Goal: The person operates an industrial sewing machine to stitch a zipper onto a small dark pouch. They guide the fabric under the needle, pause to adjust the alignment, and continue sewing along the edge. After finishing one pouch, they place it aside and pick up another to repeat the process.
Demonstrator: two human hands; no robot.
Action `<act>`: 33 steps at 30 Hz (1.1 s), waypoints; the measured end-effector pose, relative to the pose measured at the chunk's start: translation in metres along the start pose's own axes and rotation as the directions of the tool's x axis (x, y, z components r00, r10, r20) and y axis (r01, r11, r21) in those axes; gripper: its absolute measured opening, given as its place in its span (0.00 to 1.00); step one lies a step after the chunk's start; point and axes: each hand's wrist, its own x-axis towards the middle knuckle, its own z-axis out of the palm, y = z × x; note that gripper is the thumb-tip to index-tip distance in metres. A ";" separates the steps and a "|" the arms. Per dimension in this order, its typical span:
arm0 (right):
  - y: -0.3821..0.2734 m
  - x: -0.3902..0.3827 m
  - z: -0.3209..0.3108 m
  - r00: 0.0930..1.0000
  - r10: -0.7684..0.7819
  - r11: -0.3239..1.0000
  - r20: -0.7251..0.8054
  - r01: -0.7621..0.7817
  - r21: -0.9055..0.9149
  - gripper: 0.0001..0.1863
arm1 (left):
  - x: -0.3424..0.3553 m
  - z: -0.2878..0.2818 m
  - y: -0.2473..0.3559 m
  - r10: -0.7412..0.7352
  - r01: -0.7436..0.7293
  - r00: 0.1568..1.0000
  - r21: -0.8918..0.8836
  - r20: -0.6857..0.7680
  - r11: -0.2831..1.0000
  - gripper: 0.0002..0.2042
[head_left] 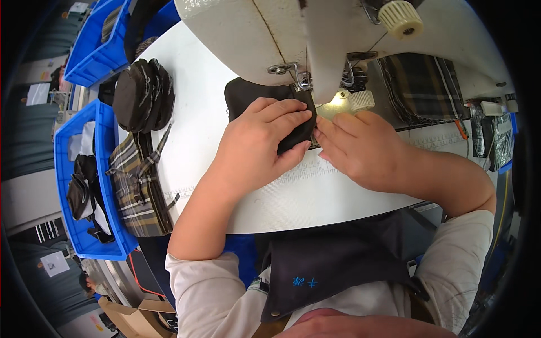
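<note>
A blue bin point(106, 251) flanks the white sewing table point(282, 208). At the sewing machine point(236, 34), the left hand point(262, 132), thumb spread, presses dark fabric point(253, 93); whether the right hand point(360, 146) pinches its edge, I cannot tell.

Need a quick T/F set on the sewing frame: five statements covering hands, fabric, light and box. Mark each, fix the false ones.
1. The left hand lies on the dark fabric piece. True.
2. The right hand grips the orange-handled tool. False: the tool lies apart, farther right; the right hand's fingertips are close to the left hand's.
3. A light shines under the sewing machine. True.
4. Plaid fabric appears only on the left. False: there is some at left and more at right.
5. The cardboard box is off the white tabletop, at the picture's lower left. True.
</note>
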 end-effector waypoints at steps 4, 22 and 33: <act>0.001 0.000 0.004 0.999 0.008 1.000 -0.049 -0.009 -0.016 0.19 | 0.002 0.000 0.000 -0.002 0.002 1.000 0.031 -0.015 1.000 0.22; 0.006 0.009 0.012 0.979 0.185 0.980 -0.089 -0.177 0.094 0.16 | 0.007 -0.008 -0.028 0.003 0.010 0.997 -0.175 0.071 0.984 0.20; 0.008 0.009 0.012 0.978 0.199 0.969 -0.058 -0.187 0.162 0.14 | 0.009 -0.002 -0.010 -0.071 0.072 0.997 -0.018 0.023 0.997 0.16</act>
